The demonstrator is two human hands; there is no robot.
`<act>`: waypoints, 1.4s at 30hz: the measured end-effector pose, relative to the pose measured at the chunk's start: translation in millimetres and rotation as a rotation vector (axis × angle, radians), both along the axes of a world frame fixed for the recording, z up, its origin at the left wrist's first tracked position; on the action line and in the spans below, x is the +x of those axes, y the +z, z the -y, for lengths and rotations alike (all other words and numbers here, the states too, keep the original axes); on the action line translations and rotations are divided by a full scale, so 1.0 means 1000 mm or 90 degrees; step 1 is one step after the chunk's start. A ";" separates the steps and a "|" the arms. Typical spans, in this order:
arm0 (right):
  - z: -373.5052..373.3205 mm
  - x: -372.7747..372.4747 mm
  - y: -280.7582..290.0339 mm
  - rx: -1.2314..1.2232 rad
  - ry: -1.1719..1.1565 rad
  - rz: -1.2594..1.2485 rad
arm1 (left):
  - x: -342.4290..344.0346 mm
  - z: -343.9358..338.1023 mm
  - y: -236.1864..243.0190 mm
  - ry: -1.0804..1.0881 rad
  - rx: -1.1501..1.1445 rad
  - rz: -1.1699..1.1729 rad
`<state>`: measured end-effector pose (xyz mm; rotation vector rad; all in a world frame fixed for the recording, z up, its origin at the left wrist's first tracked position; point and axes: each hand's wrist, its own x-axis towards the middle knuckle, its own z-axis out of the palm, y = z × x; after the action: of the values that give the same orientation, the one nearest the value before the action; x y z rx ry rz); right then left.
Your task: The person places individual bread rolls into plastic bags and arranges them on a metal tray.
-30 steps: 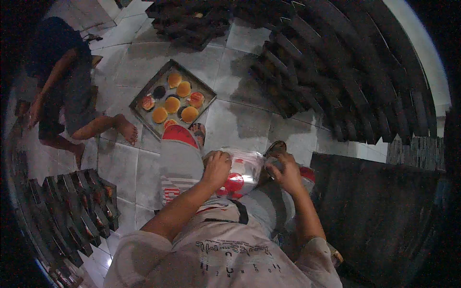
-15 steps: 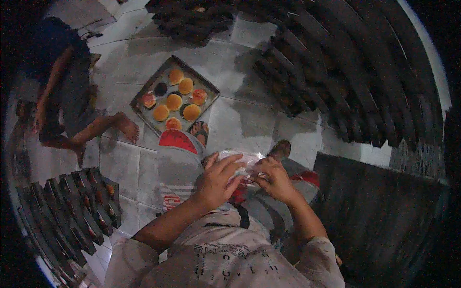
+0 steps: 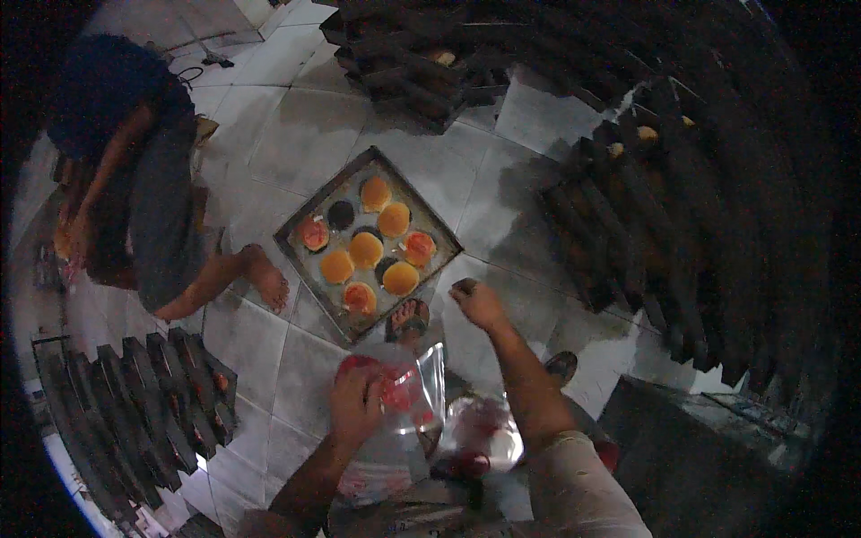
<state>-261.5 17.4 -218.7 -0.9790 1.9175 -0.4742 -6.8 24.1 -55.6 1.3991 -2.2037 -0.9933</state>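
Observation:
My left hand (image 3: 356, 403) is closed on a clear plastic bag (image 3: 430, 390) with red print, held over my left thigh. A second shiny clear plastic package (image 3: 489, 430) lies on my lap, something dark red showing at it. My right hand (image 3: 478, 307) is stretched forward beside the near right edge of a square tray (image 3: 417, 199); its fingers are curled together, and whatever they hold, if anything, is hidden. Several round orange-yellow buns (image 3: 367, 250) sit in the tray, some with a reddish topping (image 3: 419, 249). Between them are dark round spots.
The tray lies on a grey tiled floor (image 3: 502, 215), close to my foot (image 3: 410, 318). Stacked dark trays (image 3: 619, 242) stand at the right, more (image 3: 413, 85) at the back and others (image 3: 148, 394) at the lower left. Another person (image 3: 148, 170) is at the far left, one bare foot near the tray.
Both hands were together at a clear plastic package over my lap. They have parted: the right has reached forward to the tray, the left has moved down and left with a bag.

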 end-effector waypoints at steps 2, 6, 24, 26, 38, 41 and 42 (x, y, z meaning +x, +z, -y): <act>0.024 0.020 -0.039 0.025 0.103 -0.033 | 0.000 0.007 -0.005 0.021 0.046 0.012; 0.072 0.049 -0.092 0.095 0.214 0.024 | -0.005 0.024 -0.008 0.089 0.181 0.090; 0.073 0.100 -0.158 -0.113 0.325 -0.147 | -0.022 0.046 -0.020 0.105 0.270 0.184; 0.055 0.093 -0.123 -0.061 0.255 0.038 | -0.020 0.035 -0.014 0.142 0.268 0.158; -0.154 0.012 0.081 -0.115 -0.433 0.541 | 0.008 -0.005 -0.006 0.028 0.130 -0.028; -0.177 -0.001 0.164 -0.201 -0.541 0.757 | 0.005 -0.020 0.027 -0.047 0.215 -0.124; -0.183 -0.006 0.181 -0.274 -0.551 0.755 | 0.000 -0.027 0.042 -0.089 0.262 -0.171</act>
<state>-267.2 200.1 -37.8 0.0774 1.0132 -1.5804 -6.8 50.7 -13.3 1.1879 -1.9913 -1.6538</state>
